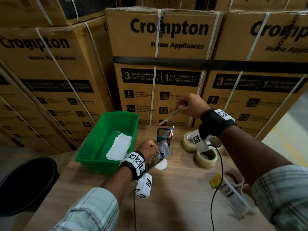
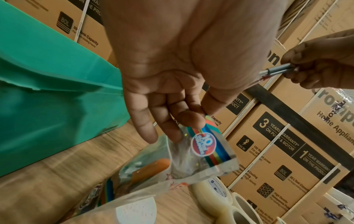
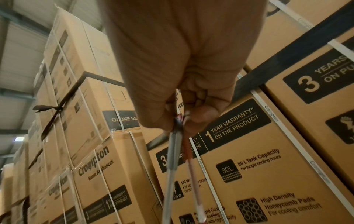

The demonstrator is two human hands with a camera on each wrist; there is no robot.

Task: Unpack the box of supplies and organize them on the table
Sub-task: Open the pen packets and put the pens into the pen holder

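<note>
My left hand (image 1: pixel 149 146) pinches the top of a clear plastic pen pouch (image 1: pixel 162 151) with a coloured label (image 2: pixel 204 146), holding it just above the wooden table (image 1: pixel 175 197). My right hand (image 1: pixel 186 104) is raised above a black pen holder (image 1: pixel 164 135) and grips two pens (image 1: pixel 167 118), one grey and one red (image 3: pixel 188 160), slanting down to the left. Several pens stand in the holder. A green bin (image 1: pixel 108 140) at the left holds folded white cloths (image 1: pixel 119 146).
Three rolls of clear tape (image 1: pixel 205 157) lie right of the holder. A clear packet with a yellow tag (image 1: pixel 230 192) and more tape rolls sit under my right forearm. Stacked cardboard cartons (image 1: pixel 166 64) wall off the back. A black bin (image 1: pixel 28 182) stands on the floor at left.
</note>
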